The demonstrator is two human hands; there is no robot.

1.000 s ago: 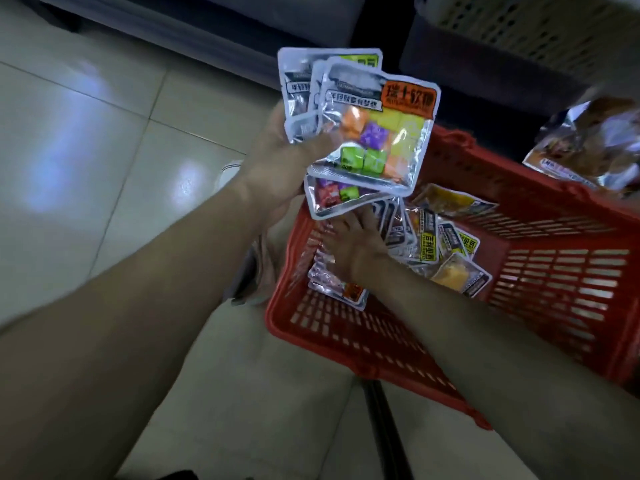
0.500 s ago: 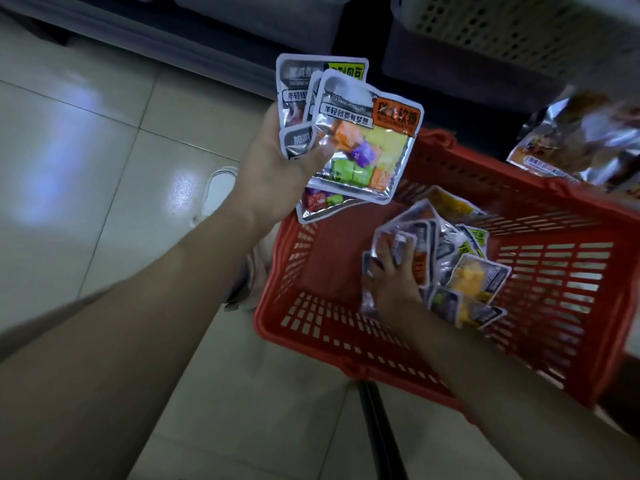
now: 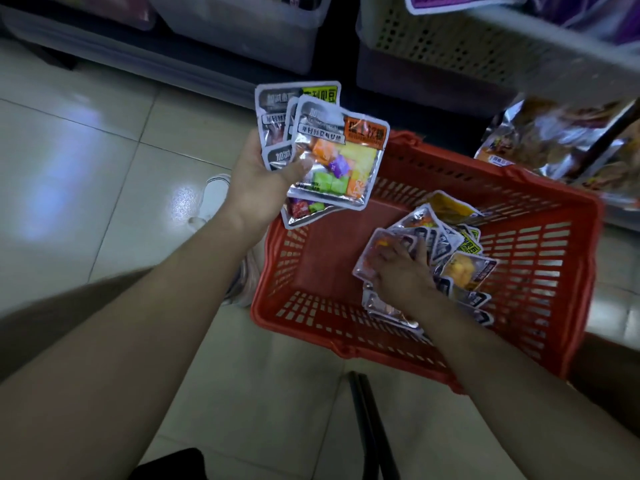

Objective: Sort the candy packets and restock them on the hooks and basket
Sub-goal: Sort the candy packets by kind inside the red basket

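clamped with left fingers (image 3: pixel 300 167) on a fanned stack of candy packets (image 3: pixel 341 157), above the red basket (image 3: pixel 519 216) rim. curled with right fingers (image 3: pixel 391 252) on an orange-filled packet (image 3: pixel 375 245) atop the loose pile (image 3: pixel 460 268) inside. mid-sort, seemingly; next, lifting it free without dragging neighbours.

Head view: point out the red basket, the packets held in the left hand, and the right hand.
red basket (image 3: pixel 540 268), head view, on its slotted right wall.
held packets (image 3: pixel 337 157), head view, on the front packet's clear window.
right hand (image 3: pixel 398 273), head view, on the back of the hand.
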